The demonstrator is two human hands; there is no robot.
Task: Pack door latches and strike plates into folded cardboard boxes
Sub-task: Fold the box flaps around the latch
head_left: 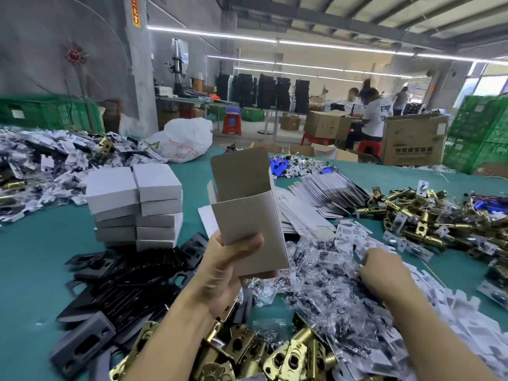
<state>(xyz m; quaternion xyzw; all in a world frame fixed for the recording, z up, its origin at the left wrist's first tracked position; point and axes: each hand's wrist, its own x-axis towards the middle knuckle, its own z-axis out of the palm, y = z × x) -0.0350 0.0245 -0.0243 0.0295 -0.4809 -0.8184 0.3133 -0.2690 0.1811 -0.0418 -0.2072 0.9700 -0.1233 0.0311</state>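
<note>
My left hand (222, 268) grips the lower end of an upright folded cardboard box (247, 215) whose top flap stands open. My right hand (383, 266) reaches down into a heap of small clear plastic bags (324, 276) holding dark screws; its fingertips are buried among the bags and white card inserts (365, 237), so what they hold is hidden. Black strike plates (132, 281) lie in a pile left of my left arm. Brass door latches (291, 356) lie at the table's near edge between my arms.
Closed white boxes (137, 204) are stacked at centre left on the green table (41, 257). Flat unfolded cartons (321, 196) fan out behind the held box. More brass latches (428, 215) are heaped at right. People work at far tables beside large cartons (412, 144).
</note>
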